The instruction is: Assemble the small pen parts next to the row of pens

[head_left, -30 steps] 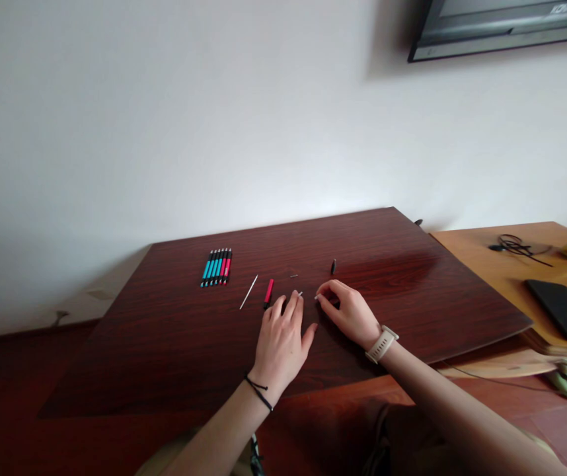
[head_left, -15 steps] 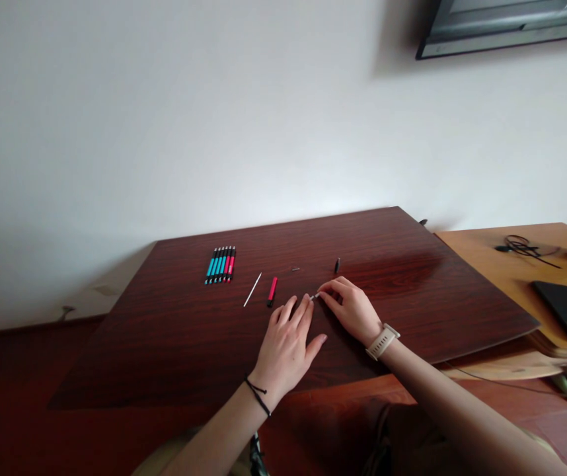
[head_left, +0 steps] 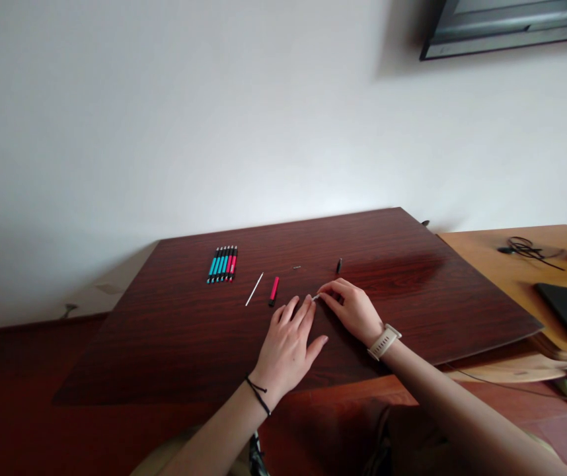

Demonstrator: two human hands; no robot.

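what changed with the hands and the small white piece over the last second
The left hand and right hand closed together, fingertips now meeting at the small white piece. The pen row, white rod and red barrel stayed put.

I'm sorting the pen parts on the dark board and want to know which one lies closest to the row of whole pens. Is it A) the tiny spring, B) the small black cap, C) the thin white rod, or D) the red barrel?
C: the thin white rod lies just right of the row of pens, with the red barrel beyond it, then the tiny spring and the small black cap farther right.
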